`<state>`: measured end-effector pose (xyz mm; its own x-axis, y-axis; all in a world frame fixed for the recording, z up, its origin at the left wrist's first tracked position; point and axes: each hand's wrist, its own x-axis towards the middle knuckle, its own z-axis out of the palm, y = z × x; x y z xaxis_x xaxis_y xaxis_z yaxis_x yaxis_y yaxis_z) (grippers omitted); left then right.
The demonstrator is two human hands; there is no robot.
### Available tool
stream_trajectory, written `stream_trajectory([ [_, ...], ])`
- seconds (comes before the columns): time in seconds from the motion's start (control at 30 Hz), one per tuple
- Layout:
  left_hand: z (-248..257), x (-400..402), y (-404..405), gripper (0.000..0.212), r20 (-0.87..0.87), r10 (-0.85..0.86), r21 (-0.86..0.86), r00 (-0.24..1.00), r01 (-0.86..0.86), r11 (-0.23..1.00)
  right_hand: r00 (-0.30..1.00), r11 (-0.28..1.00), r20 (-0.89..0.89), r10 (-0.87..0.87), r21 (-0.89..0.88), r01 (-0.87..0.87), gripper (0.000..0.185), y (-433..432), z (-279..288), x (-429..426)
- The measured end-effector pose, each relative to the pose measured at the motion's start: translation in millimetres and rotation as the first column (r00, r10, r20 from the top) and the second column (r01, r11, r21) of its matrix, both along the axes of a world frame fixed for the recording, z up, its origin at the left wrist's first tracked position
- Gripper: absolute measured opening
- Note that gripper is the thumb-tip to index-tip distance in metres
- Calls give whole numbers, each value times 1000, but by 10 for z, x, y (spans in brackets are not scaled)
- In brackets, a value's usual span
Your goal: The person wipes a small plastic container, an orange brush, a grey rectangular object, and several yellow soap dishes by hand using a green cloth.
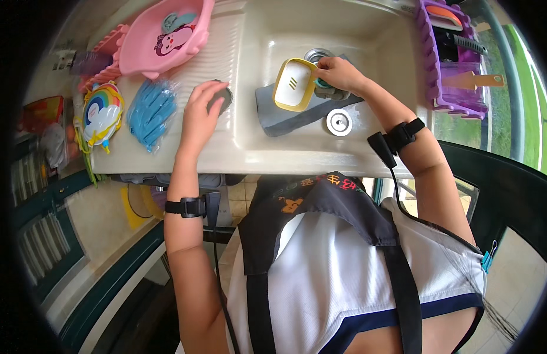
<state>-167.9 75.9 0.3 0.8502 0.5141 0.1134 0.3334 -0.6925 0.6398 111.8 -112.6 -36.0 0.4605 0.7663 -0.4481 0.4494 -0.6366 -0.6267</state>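
Observation:
My right hand (342, 76) pinches the right rim of a white soap dish (295, 84) with a yellow rim and three small yellow stripes, over the sink basin. Just below its fingers is a bunched grey-brown scrubber or cloth (333, 92) with a teal edge. My left hand (199, 116) lies at the basin's left edge, fingers spread over a dark grey round pad (222, 99); whether it grips the pad is unclear. Beneath the dish a grey cloth (280, 121) stretches across the basin floor. A metal drain stopper (339, 122) sits to the cloth's right.
On the ridged drainboard (220, 53) stand a pink basin (140, 48), bagged blue gloves (152, 115) and a rainbow-patterned item (103, 113). The drain (318, 55) is partly covered. Right of the sink is a purple basket (428, 66) holding brushes.

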Motion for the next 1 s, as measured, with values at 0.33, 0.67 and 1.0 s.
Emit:
stream_trajectory([
  [0.33, 10, 1261, -694, 53, 152, 63, -965, 986, 135, 227, 984, 973, -133, -115, 182, 139, 31, -219, 733, 87],
  [0.67, 10, 1622, -865, 67, 223, 58, -909, 973, 229, -350, 850, 703, -369, -376, 483, 521, 39, -780, 934, 150],
  [1.0, 236, 1675, -877, 70, 328, -74, -880, 942, 276, -386, 879, 341, -243, -410, 853, 395, 45, -683, 1324, -111],
])
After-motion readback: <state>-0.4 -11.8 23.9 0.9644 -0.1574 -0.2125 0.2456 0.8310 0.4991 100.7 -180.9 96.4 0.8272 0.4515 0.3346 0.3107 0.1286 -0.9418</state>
